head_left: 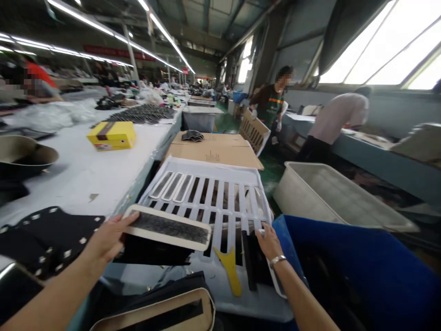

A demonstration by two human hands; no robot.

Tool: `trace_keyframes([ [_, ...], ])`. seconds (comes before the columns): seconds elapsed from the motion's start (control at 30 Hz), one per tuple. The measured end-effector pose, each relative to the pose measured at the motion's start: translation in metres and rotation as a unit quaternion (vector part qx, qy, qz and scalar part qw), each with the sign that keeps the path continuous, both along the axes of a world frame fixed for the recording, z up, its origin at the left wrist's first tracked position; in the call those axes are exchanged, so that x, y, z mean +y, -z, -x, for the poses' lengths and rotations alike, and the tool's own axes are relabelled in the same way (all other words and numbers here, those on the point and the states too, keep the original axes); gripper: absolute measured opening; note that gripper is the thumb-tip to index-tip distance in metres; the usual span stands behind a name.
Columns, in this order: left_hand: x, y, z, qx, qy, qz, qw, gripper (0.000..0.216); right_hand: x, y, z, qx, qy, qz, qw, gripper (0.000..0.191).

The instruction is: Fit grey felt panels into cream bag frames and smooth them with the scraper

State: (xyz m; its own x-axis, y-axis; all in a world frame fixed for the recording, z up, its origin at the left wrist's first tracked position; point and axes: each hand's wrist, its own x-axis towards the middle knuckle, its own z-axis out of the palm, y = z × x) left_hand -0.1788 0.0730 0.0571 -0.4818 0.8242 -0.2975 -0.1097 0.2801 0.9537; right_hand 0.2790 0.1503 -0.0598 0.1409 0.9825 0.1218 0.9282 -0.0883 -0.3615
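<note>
My left hand pinches the end of a long panel with rounded corners, dark grey in the middle with a cream border, tilted above the slatted grey plastic rack. My right hand is closed at the rack's right side, over a pale-rimmed strip mostly hidden by the hand and wrist. Beside it a black bar lies across the slats. A yellow forked piece rests between the hands. Three smaller pale-edged strips lie in a row at the rack's far left.
A cream-rimmed, dark-centred piece is at the bottom. A white table with a yellow box and black cut pieces runs left. Blue bin and grey tub stand right; co-workers are beyond cardboard.
</note>
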Motion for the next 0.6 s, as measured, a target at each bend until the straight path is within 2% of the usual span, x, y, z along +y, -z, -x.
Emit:
trace_keyframes([
  [0.07, -0.001, -0.002, -0.008, -0.11, 0.03, -0.027, 0.993, 0.019, -0.006, -0.037, 0.029, 0.032, -0.07, -0.035, 0.996, 0.044],
  [0.13, -0.003, -0.006, -0.019, -0.148, 0.045, -0.042, 0.987, 0.02, -0.022, -0.08, 0.067, 0.045, -0.219, -0.097, 0.97, 0.053],
  [0.23, -0.012, -0.019, -0.039, -0.164, 0.052, -0.053, 0.984, 0.016, -0.057, -0.132, 0.127, -0.026, -0.397, -0.133, 0.908, 0.09],
  [0.3, -0.022, -0.031, -0.051, -0.18, 0.053, -0.078, 0.979, 0.013, -0.076, -0.149, 0.161, -0.073, -0.42, -0.164, 0.89, 0.097],
  [0.4, -0.041, -0.051, -0.06, -0.204, 0.076, -0.129, 0.967, 0.019, -0.089, -0.155, 0.186, -0.116, -0.413, -0.184, 0.884, 0.088],
  [0.5, -0.071, -0.063, -0.052, -0.189, 0.152, -0.163, 0.956, 0.042, -0.088, -0.158, 0.182, -0.128, -0.41, -0.184, 0.884, 0.083],
  [0.57, -0.098, -0.057, -0.035, -0.124, 0.188, -0.18, 0.958, 0.057, -0.084, -0.163, 0.167, -0.116, -0.391, -0.175, 0.896, 0.079],
  [0.6, -0.113, -0.049, -0.025, -0.061, 0.184, -0.184, 0.964, 0.061, -0.082, -0.164, 0.157, -0.103, -0.373, -0.166, 0.907, 0.077],
])
